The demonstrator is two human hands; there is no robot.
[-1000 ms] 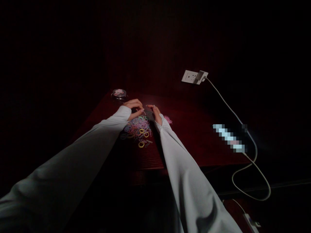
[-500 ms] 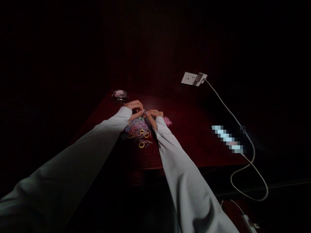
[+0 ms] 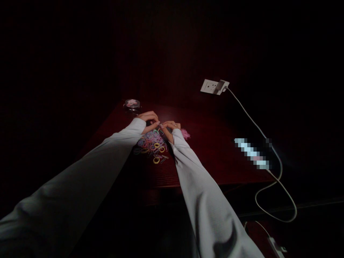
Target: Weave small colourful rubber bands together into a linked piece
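Observation:
My left hand [image 3: 149,120] is closed in a pinch above the far side of a pile of coloured hair ties [image 3: 153,143]. A small pinkish hair tie seems to be held at its fingertips, mostly hidden. Meeting it at the tips, my right hand [image 3: 169,129] is closed too, its thumb and finger pressed together; what they grip is too small to make out. The pile mixes purple, pink, blue and green loops, with a yellow hair tie [image 3: 156,160] at its near edge. Just right of my right hand lies a smaller heap of pink hair ties [image 3: 185,134].
A round clear container [image 3: 132,104] with a pink-patterned lid stands at the far left of the dark red table [image 3: 209,157]. A blurred-out lit device [image 3: 251,153] lies at the right, its white cable [image 3: 247,113] running to a wall socket [image 3: 209,86]. A power strip [image 3: 276,247] sits lower right.
My right hand has turned and moved in to the left hand, so their fingertips now meet; a second ago they were apart. My left hand has stayed nearly still.

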